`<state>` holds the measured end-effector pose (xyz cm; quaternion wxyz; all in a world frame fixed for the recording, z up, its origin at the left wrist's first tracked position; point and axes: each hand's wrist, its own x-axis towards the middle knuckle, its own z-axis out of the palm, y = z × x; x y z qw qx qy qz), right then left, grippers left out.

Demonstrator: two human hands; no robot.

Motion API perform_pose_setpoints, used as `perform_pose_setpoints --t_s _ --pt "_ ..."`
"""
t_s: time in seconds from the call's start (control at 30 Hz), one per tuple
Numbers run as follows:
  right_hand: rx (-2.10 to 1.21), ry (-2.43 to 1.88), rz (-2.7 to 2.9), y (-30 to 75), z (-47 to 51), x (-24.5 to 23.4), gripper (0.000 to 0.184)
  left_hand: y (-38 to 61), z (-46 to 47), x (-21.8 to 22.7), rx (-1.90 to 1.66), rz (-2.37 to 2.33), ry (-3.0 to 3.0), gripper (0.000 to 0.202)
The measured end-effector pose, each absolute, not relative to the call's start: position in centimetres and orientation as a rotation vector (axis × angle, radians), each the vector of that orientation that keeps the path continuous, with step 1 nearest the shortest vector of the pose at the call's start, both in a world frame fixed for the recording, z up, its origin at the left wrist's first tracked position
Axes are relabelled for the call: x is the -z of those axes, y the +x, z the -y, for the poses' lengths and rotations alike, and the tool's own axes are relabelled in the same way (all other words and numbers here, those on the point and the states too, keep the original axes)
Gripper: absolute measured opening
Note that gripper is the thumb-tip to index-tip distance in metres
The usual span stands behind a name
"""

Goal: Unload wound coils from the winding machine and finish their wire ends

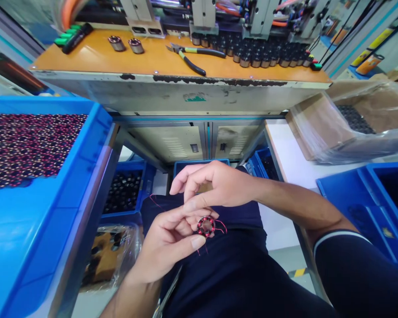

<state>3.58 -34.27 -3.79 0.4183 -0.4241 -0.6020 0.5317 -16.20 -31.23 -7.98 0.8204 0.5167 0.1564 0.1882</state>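
**Wound ring held in the left hand; right hand's grip unclear**

In the head view, a small wound ring [213, 227] is gripped between the thumb and fingers of the left hand [167, 240], above the dark-clothed lap. Its back is hidden, and red wire ends [221, 226] are seen sticking out at its right side. The right hand [219, 187] is arched over the left fingers, with its thumb and fingers bent; whether anything is pinched there cannot be told. At the left, a blue bin [49, 229] filled with similar rings [36, 148] is cut off by the picture's edge. Pliers [178, 49] are laid open on the orange bench top [99, 57]; the machine [204, 13] behind is cropped at the top. Inside the plastic-draped carton [307, 128], small dark pieces [354, 119] cannot be made out clearly.
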Motion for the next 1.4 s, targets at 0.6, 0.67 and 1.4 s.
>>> perform_pose_setpoints --t_s 0.6,0.67,1.4 --pt "-1.254 -1.416 1.077 2.8 39.5 1.5 0.015 -16.3 31.0 8.5 -0.706 -0.375 1.292 0.029" --pt "-1.339 -1.445 1.098 2.6 39.5 1.3 0.014 -16.5 31.0 8.4 -0.704 -0.389 1.349 0.029" --pt "-1.359 -1.324 1.156 1.1 40.8 0.6 0.012 -16.7 31.2 8.9 -0.748 -0.205 1.259 0.038"
